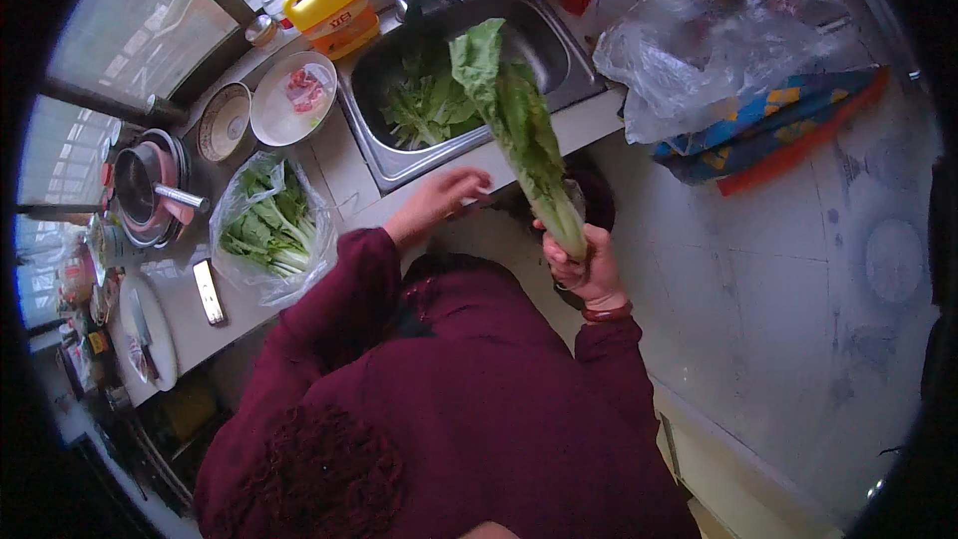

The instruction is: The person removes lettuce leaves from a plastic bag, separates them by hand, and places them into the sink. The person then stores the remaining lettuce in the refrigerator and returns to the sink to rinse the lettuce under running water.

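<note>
My right hand grips the pale base of a long leafy green vegetable. Its leaves point up and away, over the front rim of the stainless steel sink. More loose green leaves lie inside the basin. Just in front of the sink's edge hovers my left hand, slightly blurred, its fingers loosely bent and no object visible in it. To its left, a clear plastic bag on the counter holds more leafy greens.
Left of the sink are a white bowl with raw meat, a patterned bowl, stacked pans, a phone and a knife on a white board. A yellow detergent jug stands behind. Crumpled plastic bags lie right.
</note>
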`<state>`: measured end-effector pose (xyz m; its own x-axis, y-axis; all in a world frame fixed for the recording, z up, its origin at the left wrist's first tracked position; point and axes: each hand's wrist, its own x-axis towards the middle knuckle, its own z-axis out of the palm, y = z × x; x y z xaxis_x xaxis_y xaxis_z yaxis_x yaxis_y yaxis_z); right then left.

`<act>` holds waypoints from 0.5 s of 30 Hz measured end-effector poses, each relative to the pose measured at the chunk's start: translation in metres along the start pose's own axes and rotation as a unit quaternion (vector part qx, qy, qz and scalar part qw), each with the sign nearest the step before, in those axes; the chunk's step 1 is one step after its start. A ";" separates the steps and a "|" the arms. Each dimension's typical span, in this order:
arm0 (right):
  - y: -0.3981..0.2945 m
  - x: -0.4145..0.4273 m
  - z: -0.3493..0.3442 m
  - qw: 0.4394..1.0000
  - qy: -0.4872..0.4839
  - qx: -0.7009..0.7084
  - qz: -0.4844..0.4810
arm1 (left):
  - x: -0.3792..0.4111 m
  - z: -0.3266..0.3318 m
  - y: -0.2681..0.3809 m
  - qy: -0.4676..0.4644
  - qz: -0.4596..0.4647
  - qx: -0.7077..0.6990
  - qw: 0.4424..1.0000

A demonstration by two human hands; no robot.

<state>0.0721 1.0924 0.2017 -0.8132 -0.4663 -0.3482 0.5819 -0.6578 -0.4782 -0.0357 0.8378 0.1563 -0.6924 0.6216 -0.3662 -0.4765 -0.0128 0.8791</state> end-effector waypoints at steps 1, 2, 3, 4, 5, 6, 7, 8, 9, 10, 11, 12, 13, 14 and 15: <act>0.004 0.002 0.005 1.000 0.008 -0.001 0.007 | -0.006 0.019 0.003 -0.065 -0.003 -0.025 0.998; 0.008 0.005 0.010 1.000 0.012 -0.003 0.018 | -0.010 0.035 0.006 -0.095 0.005 -0.071 0.993; 0.010 0.006 0.013 0.999 0.017 -0.005 0.029 | -0.013 0.048 0.009 -0.125 0.013 -0.117 0.985; 0.015 0.009 0.006 0.999 -0.019 0.017 0.042 | -0.015 0.060 0.012 -0.138 0.036 -0.167 0.976; 0.020 0.009 0.002 0.998 -0.021 0.027 0.047 | -0.016 0.071 0.015 -0.151 0.059 -0.217 0.963; 0.021 0.012 0.003 0.998 -0.026 0.037 0.052 | -0.017 0.075 0.017 -0.163 0.083 -0.264 0.947; 0.023 0.014 0.006 0.997 -0.031 0.047 0.056 | -0.018 0.075 0.015 -0.158 0.084 -0.279 0.943; 0.023 0.014 0.009 0.999 -0.007 0.002 0.044 | -0.018 0.075 0.011 -0.153 0.085 -0.295 0.939; 0.019 0.013 0.020 0.998 0.018 -0.043 0.030 | -0.017 0.075 0.007 -0.150 0.086 -0.311 0.935; 0.017 0.011 0.026 0.995 0.044 -0.087 0.016 | -0.017 0.074 0.005 -0.140 0.079 -0.312 0.936; 0.017 0.009 0.021 0.977 0.075 -0.197 -0.018 | -0.018 0.072 0.003 -0.130 0.071 -0.314 0.938; 0.016 0.006 0.015 0.945 0.105 -0.304 -0.053 | -0.019 0.072 0.002 -0.120 0.064 -0.315 0.939; 0.014 0.003 0.010 0.899 0.135 -0.407 -0.087 | -0.019 0.074 0.001 -0.114 0.073 -0.315 0.939; 0.012 0.000 0.007 0.811 0.186 -0.534 -0.151 | -0.019 0.076 0.000 -0.107 0.081 -0.316 0.939; 0.008 -0.001 0.011 0.784 0.201 -0.552 -0.198 | -0.019 0.078 -0.003 -0.100 0.089 -0.318 0.938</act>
<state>0.0773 1.0810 0.2072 -0.9931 0.0158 -0.1165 0.1155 0.3136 -0.9425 0.0212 0.8876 0.1843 -0.7065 0.6991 -0.1104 -0.6343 -0.5562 0.5370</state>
